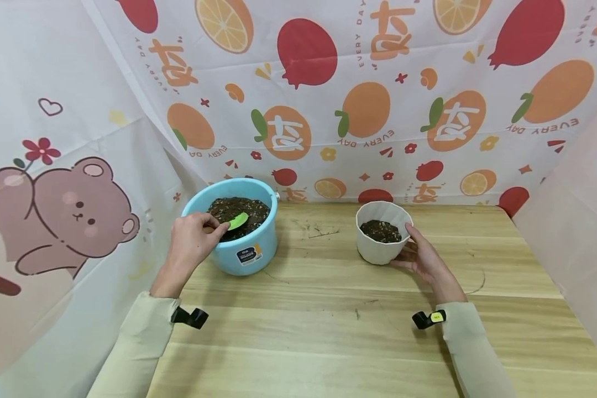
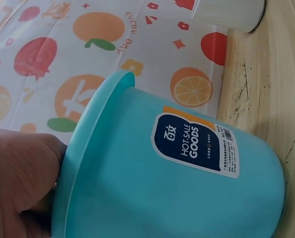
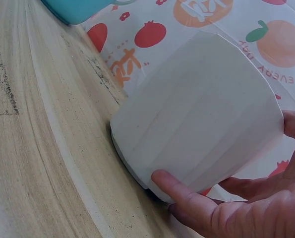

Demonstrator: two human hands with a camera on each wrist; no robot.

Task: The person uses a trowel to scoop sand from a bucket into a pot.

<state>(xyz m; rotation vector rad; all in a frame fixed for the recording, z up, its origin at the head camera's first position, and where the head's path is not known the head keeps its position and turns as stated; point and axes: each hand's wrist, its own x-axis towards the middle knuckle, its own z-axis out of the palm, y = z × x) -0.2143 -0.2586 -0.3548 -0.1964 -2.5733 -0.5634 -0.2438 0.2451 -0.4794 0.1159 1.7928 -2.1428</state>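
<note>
Over the light blue bucket [image 1: 266,249] at the left, my left hand [image 1: 186,246] pinches a small green scoop [image 1: 238,221]. The scoop's bright green part lies at the dark soil [image 1: 229,206] inside the bucket. In the left wrist view the bucket wall [image 2: 137,198] hides the scoop and most of the fingers. A white faceted flower pot [image 1: 370,250] with dark soil [image 1: 380,231] in it stands on the table to the right. My right hand [image 1: 425,260] holds this pot from its right side, its fingers spread round the wall [image 3: 197,114].
The wooden table [image 1: 318,309] has dark smudges and specks of soil between bucket and pot. A fruit-printed cloth [image 1: 318,110] hangs behind. Another cloth with a bear print [image 1: 84,210] stands close along the left, and a pale sheet [image 1: 577,221] borders the right.
</note>
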